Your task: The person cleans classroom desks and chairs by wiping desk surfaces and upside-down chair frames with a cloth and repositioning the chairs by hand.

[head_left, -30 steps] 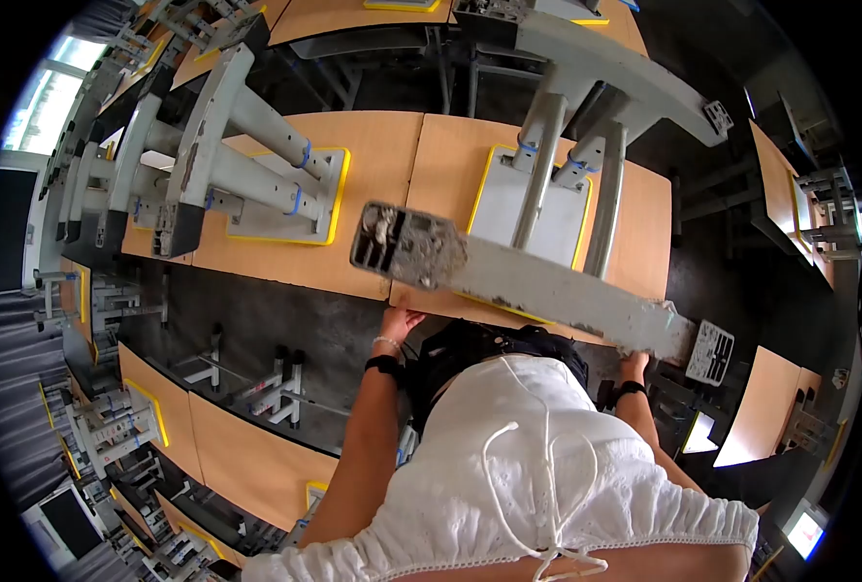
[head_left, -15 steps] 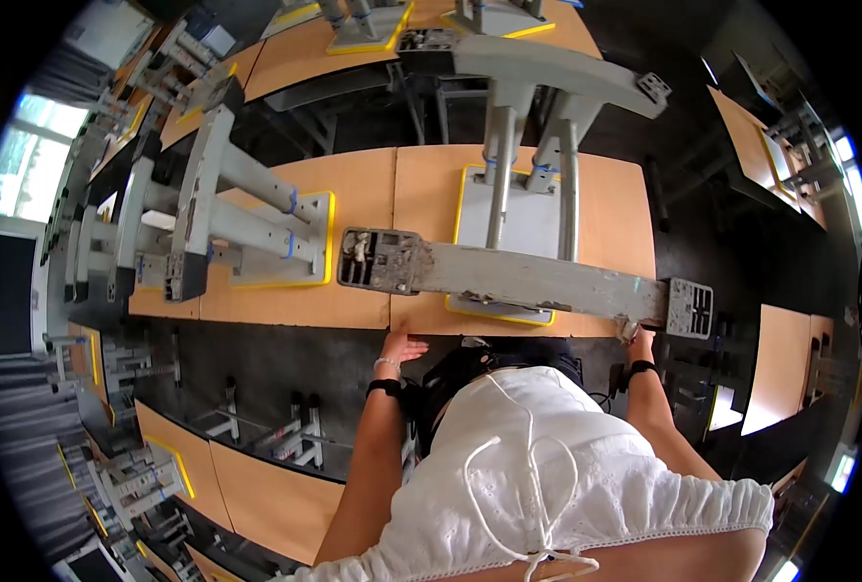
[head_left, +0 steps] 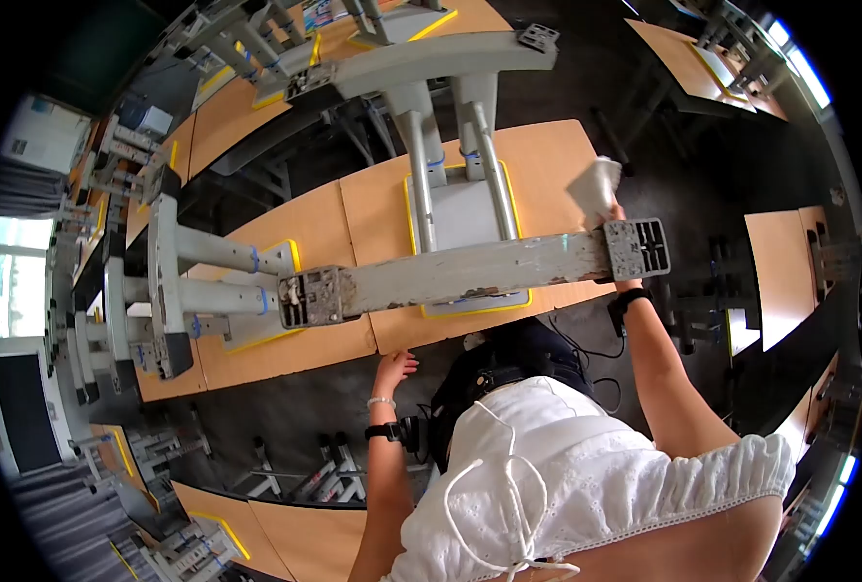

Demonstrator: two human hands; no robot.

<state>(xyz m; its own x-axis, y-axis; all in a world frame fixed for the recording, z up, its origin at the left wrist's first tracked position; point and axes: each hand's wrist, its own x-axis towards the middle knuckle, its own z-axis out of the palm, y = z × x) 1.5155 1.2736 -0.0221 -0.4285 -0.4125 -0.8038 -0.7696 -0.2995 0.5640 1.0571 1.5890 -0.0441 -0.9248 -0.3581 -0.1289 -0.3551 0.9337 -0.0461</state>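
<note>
An upturned grey stool (head_left: 479, 270) rests on the wooden desk (head_left: 373, 209), its seat with yellow edging (head_left: 460, 209) down and its scuffed foot bars up. My right hand (head_left: 619, 215) is at the desk's right side, partly hidden behind the bar's end, with its fingers closed on a white cloth (head_left: 598, 184). My left hand (head_left: 396, 368) hangs just off the desk's near edge, fingers loosely curled but apart, with nothing in it. Each wrist has a black band.
Another upturned stool (head_left: 169, 281) stands on the left part of the desk. Further desks (head_left: 242, 107) with upturned stools are beyond it. A desk (head_left: 780, 272) stands at the right, and another (head_left: 246, 529) is behind me at the lower left. Black cables hang beside my waist.
My right hand has moved forward from the near edge to the desk's right side, and the white cloth now shows. My left hand remains near the front edge. The view has turned.
</note>
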